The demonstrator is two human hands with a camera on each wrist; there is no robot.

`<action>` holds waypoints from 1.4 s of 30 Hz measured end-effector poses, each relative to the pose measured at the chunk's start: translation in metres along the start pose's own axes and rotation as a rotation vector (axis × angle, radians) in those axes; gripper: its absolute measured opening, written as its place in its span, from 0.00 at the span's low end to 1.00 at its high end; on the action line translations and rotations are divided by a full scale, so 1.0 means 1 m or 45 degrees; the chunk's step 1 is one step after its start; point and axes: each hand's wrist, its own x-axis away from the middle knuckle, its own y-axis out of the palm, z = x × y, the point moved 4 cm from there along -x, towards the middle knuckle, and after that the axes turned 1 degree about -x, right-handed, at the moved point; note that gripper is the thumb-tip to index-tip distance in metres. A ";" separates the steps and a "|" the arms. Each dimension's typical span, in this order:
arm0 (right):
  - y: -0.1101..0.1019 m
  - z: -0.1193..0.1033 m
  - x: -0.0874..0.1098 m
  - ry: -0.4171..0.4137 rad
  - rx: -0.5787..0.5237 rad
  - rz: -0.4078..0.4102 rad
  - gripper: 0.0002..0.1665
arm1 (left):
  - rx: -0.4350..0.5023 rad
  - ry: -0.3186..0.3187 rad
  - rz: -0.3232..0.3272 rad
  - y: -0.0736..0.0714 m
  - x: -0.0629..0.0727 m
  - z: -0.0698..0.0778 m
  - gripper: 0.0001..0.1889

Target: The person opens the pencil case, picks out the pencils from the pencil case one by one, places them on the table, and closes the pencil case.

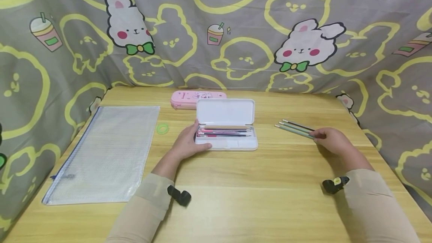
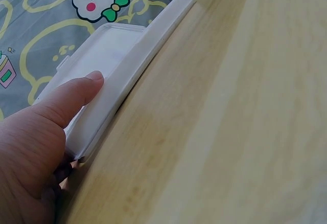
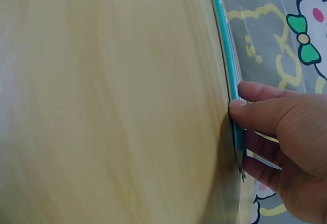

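A white pencil box (image 1: 243, 144) stands with its lid (image 1: 225, 111) raised, and several pencils (image 1: 224, 131) lie inside. My left hand (image 1: 187, 140) grips the box's left end, its thumb (image 2: 76, 95) along the front wall. In the left wrist view, that hand's other fingers are mostly hidden. To the right, three pencils (image 1: 294, 128) lie side by side on the table, eraser ends toward the box. My right hand (image 1: 332, 140) pinches them near their points; a green pencil (image 3: 223, 35) is nearest in the right wrist view, between thumb and fingers.
A pink zippered pencil case (image 1: 183, 99) lies behind the white box. A green ring (image 1: 162, 128), perhaps a roll of tape, lies left of it. A clear mesh zip pouch (image 1: 104, 153) covers the table's left side. Patterned curtain (image 1: 243, 21) hangs around the wooden table (image 1: 256, 198).
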 end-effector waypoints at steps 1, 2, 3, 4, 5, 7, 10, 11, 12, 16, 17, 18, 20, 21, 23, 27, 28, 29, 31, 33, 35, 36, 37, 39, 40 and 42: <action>0.000 -0.001 0.001 0.001 -0.003 0.008 0.20 | -0.003 0.001 0.000 0.000 0.000 0.000 0.60; 0.000 -0.003 0.001 0.002 -0.015 0.014 0.21 | -0.004 -0.001 0.000 0.000 0.000 0.000 0.60; 0.001 -0.006 0.002 0.001 -0.032 0.023 0.21 | -0.006 -0.001 0.000 0.000 0.000 0.000 0.60; 0.001 -0.010 0.003 -0.007 -0.049 0.038 0.22 | -0.005 -0.002 0.000 0.000 0.000 0.000 0.59; 0.002 -0.015 0.003 -0.015 -0.068 0.052 0.23 | -0.004 -0.003 0.000 0.000 0.000 -0.001 0.60; 0.005 -0.025 0.002 -0.036 -0.109 0.074 0.23 | -0.003 -0.005 0.002 0.000 -0.001 -0.001 0.60; 0.010 -0.044 -0.002 -0.089 -0.160 0.102 0.22 | 0.004 -0.007 0.004 0.001 -0.001 -0.001 0.60; 0.013 -0.051 -0.004 -0.102 -0.170 0.104 0.22 | 0.005 -0.007 0.004 0.001 -0.001 -0.001 0.60; 0.015 -0.058 -0.006 -0.117 -0.183 0.107 0.21 | 0.006 -0.007 0.005 0.001 -0.001 -0.001 0.60; 0.027 -0.088 -0.017 -0.191 -0.229 0.112 0.18 | 0.009 -0.008 0.007 0.001 0.000 -0.001 0.60; 0.031 -0.097 -0.020 -0.208 -0.246 0.106 0.18 | 0.008 -0.006 0.008 0.001 0.000 -0.001 0.60; 0.034 -0.105 -0.023 -0.227 -0.262 0.102 0.18 | 0.007 -0.005 0.010 0.001 0.000 -0.001 0.60; 0.042 -0.120 -0.028 -0.264 -0.300 0.092 0.17 | 0.009 0.002 0.014 0.002 0.000 -0.001 0.60; 0.045 -0.128 -0.030 -0.277 -0.313 0.090 0.17 | 0.009 0.004 0.015 0.002 0.000 -0.001 0.60; 0.052 -0.142 -0.034 -0.303 -0.356 0.084 0.16 | 0.008 0.009 0.019 0.002 -0.001 -0.002 0.60; 0.064 -0.166 -0.042 -0.330 -0.398 0.052 0.13 | 0.001 0.011 0.023 0.002 -0.001 -0.002 0.60; 0.066 -0.172 -0.043 -0.328 -0.407 0.036 0.13 | 0.000 0.012 0.023 0.002 -0.001 -0.002 0.60; 0.068 -0.177 -0.044 -0.326 -0.407 0.021 0.13 | 0.000 0.013 0.022 0.002 -0.001 -0.002 0.60; 0.072 -0.186 -0.046 -0.319 -0.391 -0.009 0.12 | -0.002 0.013 0.021 0.002 -0.001 -0.002 0.60; 0.075 -0.194 -0.048 -0.332 -0.374 -0.037 0.12 | 0.002 0.013 0.022 0.002 -0.001 -0.002 0.60; 0.078 -0.201 -0.050 -0.355 -0.352 -0.070 0.12 | 0.006 0.014 0.020 0.001 -0.001 -0.001 0.60; 0.080 -0.204 -0.051 -0.366 -0.340 -0.089 0.12 | 0.006 0.014 0.021 0.001 -0.001 -0.002 0.60; 0.081 -0.206 -0.052 -0.386 -0.321 -0.107 0.12 | 0.011 0.015 0.021 0.001 -0.001 -0.002 0.60; 0.085 -0.210 -0.055 -0.401 -0.288 -0.144 0.11 | 0.015 0.015 0.021 0.002 -0.001 -0.002 0.60; 0.086 -0.211 -0.056 -0.400 -0.274 -0.162 0.11 | 0.015 0.018 0.020 0.002 -0.001 -0.002 0.60; 0.089 -0.212 -0.057 -0.394 -0.248 -0.194 0.10 | 0.018 0.018 0.018 0.002 -0.001 -0.003 0.60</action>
